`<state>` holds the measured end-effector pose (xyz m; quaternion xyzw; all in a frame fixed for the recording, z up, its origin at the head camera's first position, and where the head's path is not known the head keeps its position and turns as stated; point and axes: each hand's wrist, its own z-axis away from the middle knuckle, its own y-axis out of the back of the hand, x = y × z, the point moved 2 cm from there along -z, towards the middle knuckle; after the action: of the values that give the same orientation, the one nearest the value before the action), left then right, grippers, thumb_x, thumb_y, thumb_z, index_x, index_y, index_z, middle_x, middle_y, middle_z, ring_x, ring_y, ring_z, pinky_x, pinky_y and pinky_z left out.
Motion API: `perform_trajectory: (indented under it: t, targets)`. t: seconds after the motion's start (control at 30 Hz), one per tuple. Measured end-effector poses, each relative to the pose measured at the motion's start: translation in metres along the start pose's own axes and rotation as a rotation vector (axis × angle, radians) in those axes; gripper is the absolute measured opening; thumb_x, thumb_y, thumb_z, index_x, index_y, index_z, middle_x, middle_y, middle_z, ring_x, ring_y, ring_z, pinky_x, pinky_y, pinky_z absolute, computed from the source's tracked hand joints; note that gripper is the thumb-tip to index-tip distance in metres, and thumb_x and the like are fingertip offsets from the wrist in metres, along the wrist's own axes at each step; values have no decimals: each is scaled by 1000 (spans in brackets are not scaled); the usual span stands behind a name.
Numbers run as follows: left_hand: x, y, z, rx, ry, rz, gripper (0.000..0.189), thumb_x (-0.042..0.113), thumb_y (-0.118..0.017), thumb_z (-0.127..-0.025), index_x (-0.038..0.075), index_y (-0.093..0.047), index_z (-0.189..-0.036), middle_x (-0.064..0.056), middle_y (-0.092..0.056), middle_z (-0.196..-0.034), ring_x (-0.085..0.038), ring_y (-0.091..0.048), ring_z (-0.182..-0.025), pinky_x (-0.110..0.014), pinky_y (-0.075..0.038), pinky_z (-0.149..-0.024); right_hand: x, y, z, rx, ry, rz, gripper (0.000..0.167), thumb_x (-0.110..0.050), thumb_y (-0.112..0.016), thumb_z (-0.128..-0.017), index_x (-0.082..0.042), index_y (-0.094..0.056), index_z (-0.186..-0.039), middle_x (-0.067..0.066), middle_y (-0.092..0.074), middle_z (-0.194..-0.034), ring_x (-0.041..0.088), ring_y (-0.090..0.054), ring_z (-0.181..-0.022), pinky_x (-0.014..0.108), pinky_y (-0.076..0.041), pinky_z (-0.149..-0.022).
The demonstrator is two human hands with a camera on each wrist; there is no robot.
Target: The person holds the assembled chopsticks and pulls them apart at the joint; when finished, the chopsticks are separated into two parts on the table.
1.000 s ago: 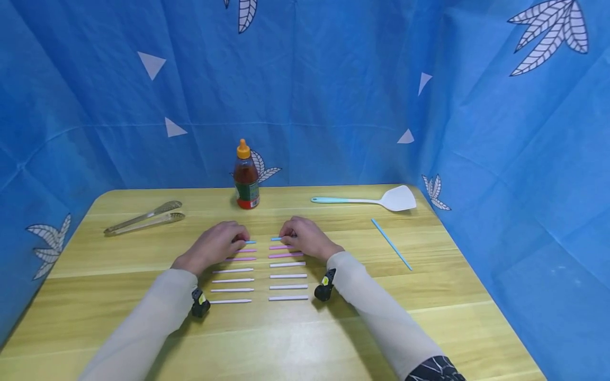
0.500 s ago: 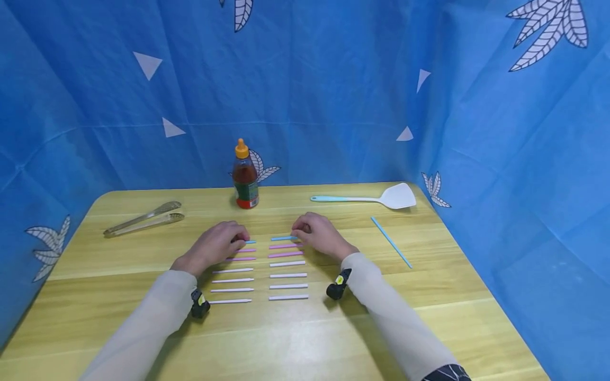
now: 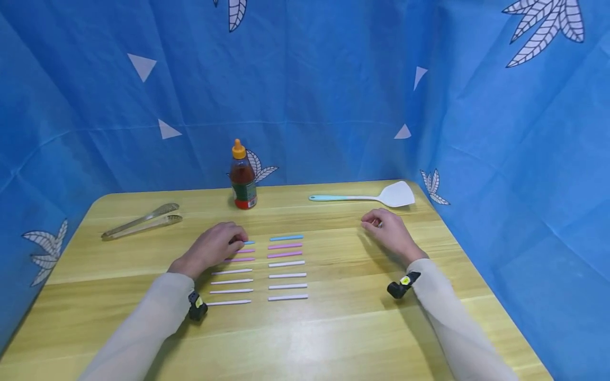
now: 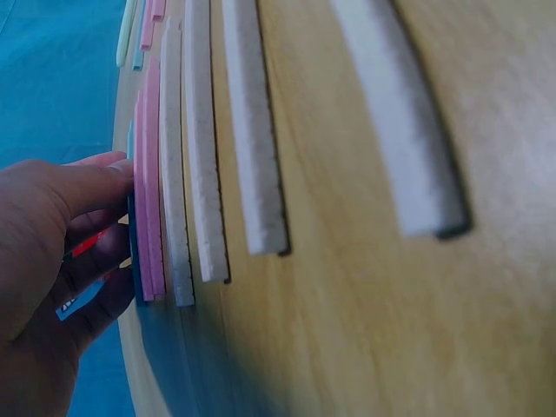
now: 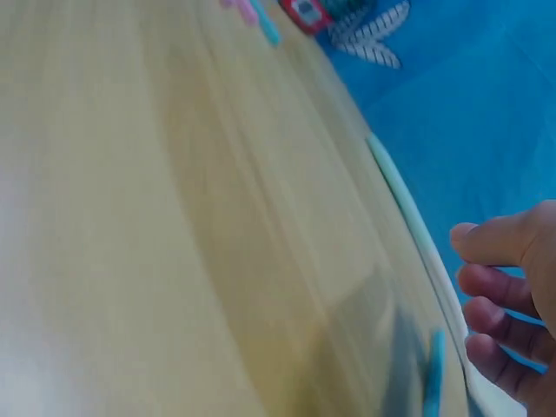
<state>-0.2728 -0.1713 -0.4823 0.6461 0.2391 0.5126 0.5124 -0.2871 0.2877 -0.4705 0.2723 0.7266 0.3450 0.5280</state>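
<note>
On the left, my left hand point(image 3: 213, 246) pinches a blue chalk stick point(image 4: 132, 208) at the far end of a column of chalk. Pink chalk sticks point(image 4: 150, 182) and white chalk sticks point(image 4: 201, 148) lie alongside it. A second column stands to its right, with a blue chalk stick point(image 3: 286, 238), two pink ones and several white ones. My right hand point(image 3: 391, 232) is over the right side of the table with loosely bent fingers and nothing visible between them. Below its fingertips is a long thin blue stick point(image 5: 434, 373); the hand and forearm hide it in the head view.
A sauce bottle point(image 3: 243, 180) with an orange cap stands at the back. Metal tongs point(image 3: 143, 221) lie at the far left, and a white spatula point(image 3: 395, 194) with a pale green handle lies at the back right. A blue curtain point(image 3: 305, 95) surrounds the wooden table point(image 3: 305, 344).
My right hand has let go of the blue chalk in the right column and moved right, over the long blue stick. The left hand keeps its place.
</note>
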Motion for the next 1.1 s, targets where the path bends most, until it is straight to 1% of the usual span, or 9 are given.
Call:
perform_trajectory:
  t: [0.17, 0.33, 0.47, 0.57, 0.67, 0.8, 0.9, 1.0, 1.1]
  targets:
    - [1, 0, -1, -2, -4, -9, 12, 18, -68, -109, 17, -77, -118, -1, -72, -111, -20, -65, -102, -51, -58, -98, 28, 16, 19, 5, -63, 59, 21, -15, -74, -105, -1, -76, -119, 15, -75, -108, 27, -68, -94, 42, -53, -86]
    - [1, 0, 0, -6, 6, -13, 12, 18, -69, -109, 17, -77, -118, -1, -72, -112, -20, -65, -104, -51, -58, -99, 44, 17, 28, 0, -116, 103, 25, -17, -76, -103, 1, -74, -120, 14, -73, -104, 25, -66, -91, 41, -52, -83]
    - [1, -1, 0, 3, 7, -13, 12, 17, -70, -109, 17, -77, -118, -2, -72, -113, -21, -65, -104, -52, -58, -100, 49, 14, 30, -4, -124, 136, 19, -14, -75, -102, 2, -76, -113, 16, -73, -102, 29, -68, -92, 48, -55, -85]
    - [1, -2, 0, 10, 7, -14, 12, 17, -70, -108, 17, -77, -118, -3, -73, -115, -22, -65, -106, -52, -57, -102, 48, 12, 30, -4, -111, 146, 15, -10, -72, -103, 2, -76, -112, 17, -73, -103, 32, -69, -95, 54, -55, -90]
    - [1, -2, 0, 12, 6, -15, 12, 17, -70, -108, 17, -77, -119, -3, -73, -116, -23, -65, -107, -52, -57, -102, 42, 12, 28, -9, -99, 126, 15, -10, -70, -105, 1, -75, -114, 17, -74, -104, 30, -69, -95, 51, -56, -89]
    - [1, -2, 1, 8, 10, -15, 12, 17, -69, -109, 17, -76, -118, -3, -73, -117, -22, -65, -107, -52, -57, -102, 24, 12, 24, -37, -92, 14, 17, -14, -69, -108, -1, -73, -118, 14, -77, -105, 24, -69, -94, 37, -54, -85]
    - [0, -1, 2, 2, 13, -12, 11, 18, -69, -109, 17, -76, -118, -3, -72, -116, -22, -65, -107, -52, -57, -101, 4, 9, 20, -92, -99, -152, 23, -18, -68, -109, -2, -70, -125, 14, -77, -111, 24, -70, -100, 27, -54, -84]
    - [0, 0, 3, -2, 20, -11, 13, 20, -70, -109, 17, -76, -120, -3, -72, -116, -22, -66, -109, -52, -57, -102, -20, 4, 16, -170, -115, -352, 34, -18, -67, -110, 2, -65, -138, 22, -76, -121, 25, -72, -103, 28, -59, -87]
    - [1, 1, 4, 18, 25, -21, 16, 22, -70, -109, 16, -76, -122, -4, -72, -119, -25, -67, -112, -54, -56, -104, -44, -4, 14, -236, -136, -534, 43, -17, -68, -109, 4, -60, -145, 31, -72, -129, 21, -73, -100, 37, -63, -92]
